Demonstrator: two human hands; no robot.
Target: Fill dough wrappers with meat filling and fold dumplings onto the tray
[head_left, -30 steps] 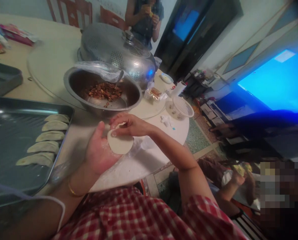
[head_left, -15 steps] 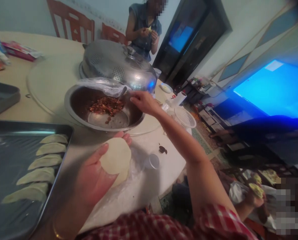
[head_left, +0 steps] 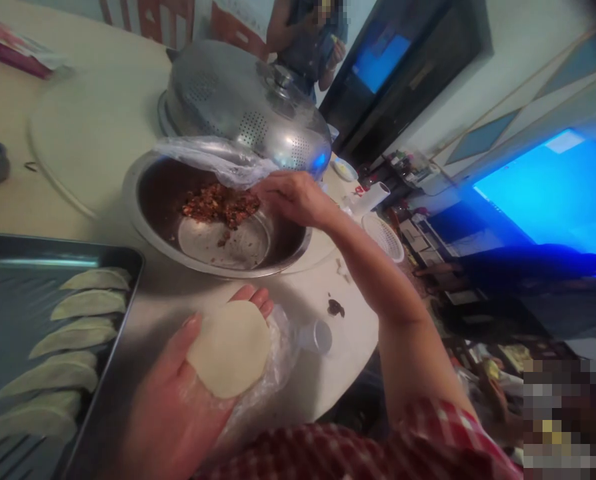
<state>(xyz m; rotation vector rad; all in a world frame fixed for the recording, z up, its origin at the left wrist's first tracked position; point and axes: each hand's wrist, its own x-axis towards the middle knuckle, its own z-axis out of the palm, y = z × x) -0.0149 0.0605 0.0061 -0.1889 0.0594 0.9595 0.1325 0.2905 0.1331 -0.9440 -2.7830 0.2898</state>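
My left hand (head_left: 173, 400) is palm up, with a round, pale dumpling wrapper (head_left: 231, 350) lying across its palm and fingers. Over the inside of a large metal bowl (head_left: 148, 230), my right hand (head_left: 298, 200) is pinched around the spoon's handle; the fingers hide most of the spoon. Reddish-brown chopped filling (head_left: 218, 207) sits at the far side of the bowl. Clear plastic film (head_left: 213, 157) drapes over the back rim. To the left, several folded dumplings (head_left: 88, 303) lie in a row on a dark tray (head_left: 13, 273).
Behind the bowl stands a big perforated metal dome (head_left: 238, 93). A small clear cup (head_left: 322, 337) and a plastic bag (head_left: 278, 353) lie beside my left hand. A white basket (head_left: 384, 237) is at the table's right edge. One person (head_left: 303, 53) stands across the table; others are at lower right.
My right hand has moved from the bowl's edge to the spoon and closed on it. The wrapper now lies flatter on my left palm. The view has shifted slightly.
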